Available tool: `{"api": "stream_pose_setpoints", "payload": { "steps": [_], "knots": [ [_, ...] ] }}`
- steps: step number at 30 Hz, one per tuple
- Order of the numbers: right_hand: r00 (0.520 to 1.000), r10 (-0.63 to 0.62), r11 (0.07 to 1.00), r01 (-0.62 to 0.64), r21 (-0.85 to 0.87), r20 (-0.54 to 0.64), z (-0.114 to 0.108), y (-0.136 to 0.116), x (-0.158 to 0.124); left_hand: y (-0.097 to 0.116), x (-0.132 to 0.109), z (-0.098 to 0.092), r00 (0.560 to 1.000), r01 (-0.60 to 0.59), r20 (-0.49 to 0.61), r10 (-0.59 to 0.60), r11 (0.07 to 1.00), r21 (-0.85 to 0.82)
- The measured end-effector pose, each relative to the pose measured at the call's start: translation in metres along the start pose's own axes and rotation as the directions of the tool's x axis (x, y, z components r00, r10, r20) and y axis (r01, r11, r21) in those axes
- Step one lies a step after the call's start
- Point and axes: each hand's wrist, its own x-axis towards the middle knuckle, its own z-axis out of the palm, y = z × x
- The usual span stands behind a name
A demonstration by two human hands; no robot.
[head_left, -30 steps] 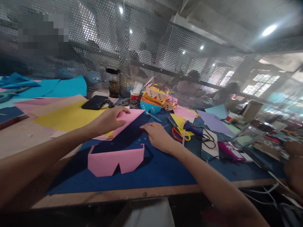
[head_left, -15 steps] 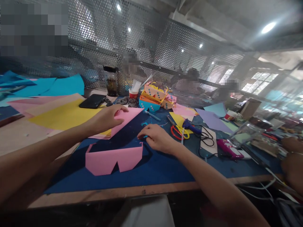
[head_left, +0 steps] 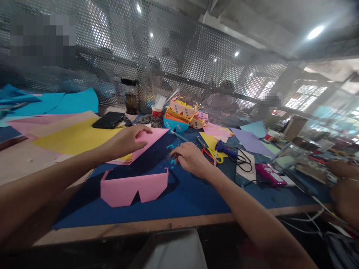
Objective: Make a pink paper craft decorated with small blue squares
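Note:
My left hand (head_left: 131,140) lies over the corner of a pink paper sheet (head_left: 153,140), thumb apart from the fingers, holding nothing. Small blue paper bits (head_left: 172,162) are scattered on the blue mat (head_left: 196,201). Beside them, my right hand (head_left: 190,158) is lowered to the mat, fingers loosely bent and slightly apart; no object shows in its grip. Nearer to me stands a pair of pink paper glasses (head_left: 126,190) with a notch at the nose and folded side arms.
A pile of decorated paper glasses (head_left: 182,114) sits at the back, near a pen (head_left: 179,136) and a paper cup (head_left: 157,111). Scissors (head_left: 218,158), a glue gun (head_left: 226,149) with its cord, and a clear jar (head_left: 290,157) lie to the right. A phone (head_left: 108,120) rests on paper at left.
My right hand has shifted a little to the right, leaving more blue bits visible on the mat. My left hand and the pink glasses stay in place.

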Motion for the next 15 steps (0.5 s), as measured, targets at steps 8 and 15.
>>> {"api": "stream_pose_setpoints", "payload": {
  "steps": [8, 15],
  "knots": [
    [0.999, -0.010, 0.999, 0.012, -0.043, 0.036, 0.0004, 0.0020, -0.0009, -0.0078, 0.0028, 0.0061, 1.000, -0.001, -0.020, 0.001, 1.000, 0.003],
    [1.000, 0.020, 0.997, -0.020, -0.077, 0.000, -0.0036, 0.0095, -0.0022, -0.0052, 0.0023, 0.0077, 1.000, 0.015, 0.004, -0.015, 1.000, 0.013]
  ]
}}
